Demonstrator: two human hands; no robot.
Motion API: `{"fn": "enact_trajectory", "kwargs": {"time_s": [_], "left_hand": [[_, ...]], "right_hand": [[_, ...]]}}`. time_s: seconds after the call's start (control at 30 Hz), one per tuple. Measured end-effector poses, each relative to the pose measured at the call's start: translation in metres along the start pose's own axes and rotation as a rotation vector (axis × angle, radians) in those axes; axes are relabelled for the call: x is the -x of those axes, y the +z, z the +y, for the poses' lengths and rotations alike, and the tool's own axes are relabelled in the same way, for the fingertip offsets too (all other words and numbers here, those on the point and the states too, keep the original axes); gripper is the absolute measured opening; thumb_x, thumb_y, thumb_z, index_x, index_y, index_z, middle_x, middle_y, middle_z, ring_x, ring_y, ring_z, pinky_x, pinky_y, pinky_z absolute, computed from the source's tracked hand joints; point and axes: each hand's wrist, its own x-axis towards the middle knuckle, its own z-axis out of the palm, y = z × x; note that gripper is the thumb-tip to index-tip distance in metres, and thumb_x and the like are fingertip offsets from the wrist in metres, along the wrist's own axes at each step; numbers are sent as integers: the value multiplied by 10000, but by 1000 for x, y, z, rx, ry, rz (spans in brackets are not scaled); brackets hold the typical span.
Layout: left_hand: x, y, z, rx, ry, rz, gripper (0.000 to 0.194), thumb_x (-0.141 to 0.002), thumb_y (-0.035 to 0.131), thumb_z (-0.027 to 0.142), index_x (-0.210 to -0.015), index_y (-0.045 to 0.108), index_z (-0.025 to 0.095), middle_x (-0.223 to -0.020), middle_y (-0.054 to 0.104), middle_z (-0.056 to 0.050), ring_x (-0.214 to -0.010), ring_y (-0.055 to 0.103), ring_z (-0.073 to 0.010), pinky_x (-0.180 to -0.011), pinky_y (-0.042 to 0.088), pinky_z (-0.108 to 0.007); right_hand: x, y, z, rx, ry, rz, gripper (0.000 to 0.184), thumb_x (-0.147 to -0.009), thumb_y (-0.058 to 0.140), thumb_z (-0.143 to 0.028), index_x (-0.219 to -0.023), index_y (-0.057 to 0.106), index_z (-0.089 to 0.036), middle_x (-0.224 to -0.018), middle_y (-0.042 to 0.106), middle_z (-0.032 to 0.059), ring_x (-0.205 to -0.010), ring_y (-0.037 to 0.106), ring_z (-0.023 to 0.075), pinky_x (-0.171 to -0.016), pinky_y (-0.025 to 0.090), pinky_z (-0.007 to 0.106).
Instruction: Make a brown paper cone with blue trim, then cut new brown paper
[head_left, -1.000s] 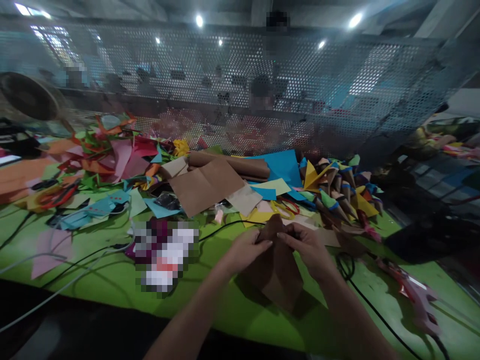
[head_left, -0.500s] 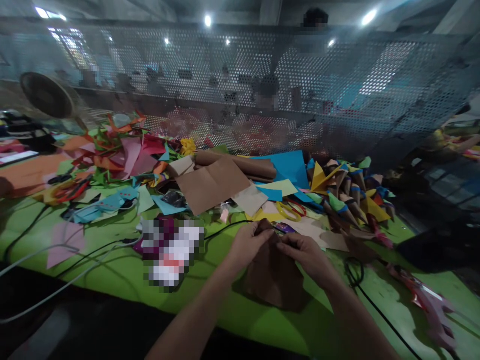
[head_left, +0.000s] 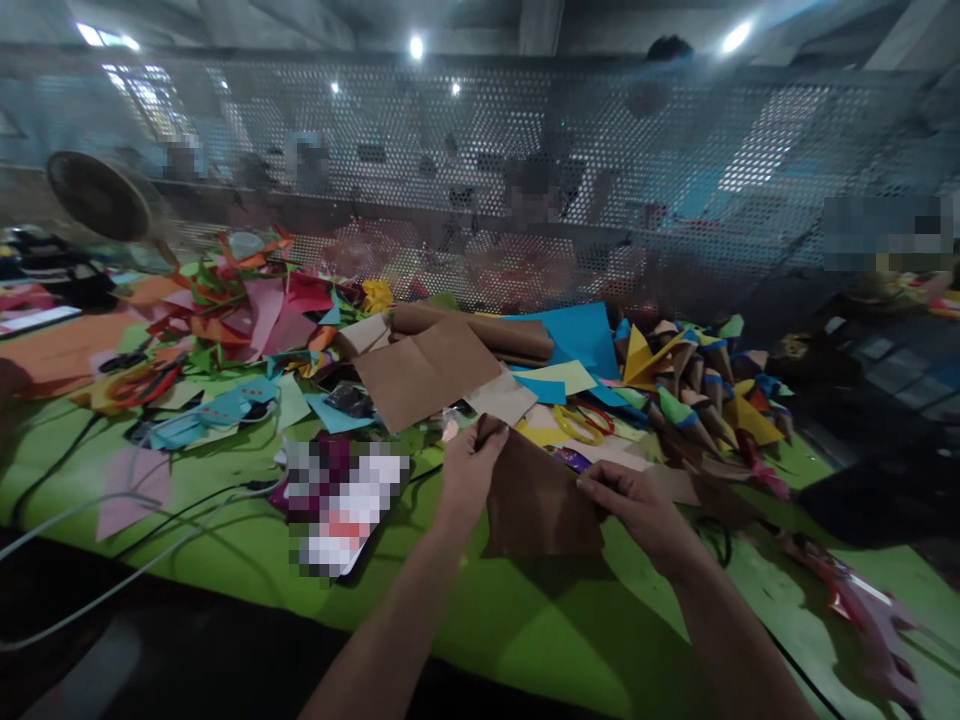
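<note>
A dark brown sheet of paper (head_left: 544,505) is held up between my hands, over the green tabletop (head_left: 420,620). My left hand (head_left: 472,465) pinches its upper left corner, where the edge curls over. At the right edge, the fingers of my right hand (head_left: 622,500) are closed on the sheet. Just behind it lie a small purple item (head_left: 574,459) and yellow-handled scissors (head_left: 581,423). To the left rests a phone (head_left: 352,510), its screen blurred out, beside a dark purple object (head_left: 330,460).
Brown paper sheets (head_left: 427,370) and a blue sheet (head_left: 581,335) lie behind. Rolled brown paper cones (head_left: 694,385) are heaped at right, coloured scraps (head_left: 247,310) at left. A pink glue gun (head_left: 870,610) lies right, cables cross the left, and a perforated metal screen (head_left: 450,180) stands behind.
My hands have moved apart, the left one up and to the left, the right one slightly right. Between them the brown paper has opened out wider and been lifted.
</note>
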Motion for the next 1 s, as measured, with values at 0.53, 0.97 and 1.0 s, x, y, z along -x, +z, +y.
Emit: {"fn": "enact_trajectory", "kwargs": {"time_s": [0.53,0.97,1.0], "left_hand": [[1,-15,11,-295,-48,-641,320,-771,695,401,-1018,718,200,-917,725,-58,-811,636,-197,-675,451,-264],[9,7,-9,-53,-82,-337,343,-772,647,488,-702,643,152,-656,603,4,-616,510,-133,-593,377,-239],[9,9,-10,6,-90,-305,338,-764,658,484,-714,648,150,-670,617,1,-628,525,-134,-609,397,-240]], "right_hand": [[7,-23,-32,398,-285,152,174,-849,647,-392,-848,706,-228,-863,706,31,-856,618,244,-781,437,337],[14,5,-9,-284,-65,394,519,-723,756,-534,-1115,610,-227,-891,716,40,-744,650,196,-624,473,282],[16,12,-7,-279,-14,365,512,-702,767,-545,-1066,639,-208,-848,719,42,-692,642,189,-598,462,280]]}}
